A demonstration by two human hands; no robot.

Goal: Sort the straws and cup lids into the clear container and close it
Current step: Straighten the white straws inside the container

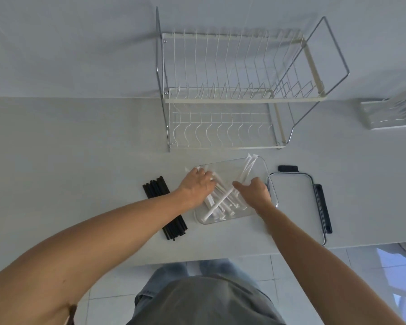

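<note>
While both hands work inside the container (271,198), white straws (220,202) lie crossed in it, some tips poking over the far rim. Left hand (197,186) sits on the straws at the far-left corner, fingers curled over several; whether it grips or only presses, cannot tell. Right hand (254,190) hovers over the right side, thumb out, fingers bent down among the straws; its hold is hidden. Black straws (155,187) wait on the worktop (80,148) just left of the container, partly under the left forearm. Lid (293,200) with black clips lies just right. No cup lids seen.

Judgement: step is bedding the white straws. Do it well by sweeping them parallel along the long side, tips below the rim, or the lid won't seat. Leave room for the black bundle.
</note>
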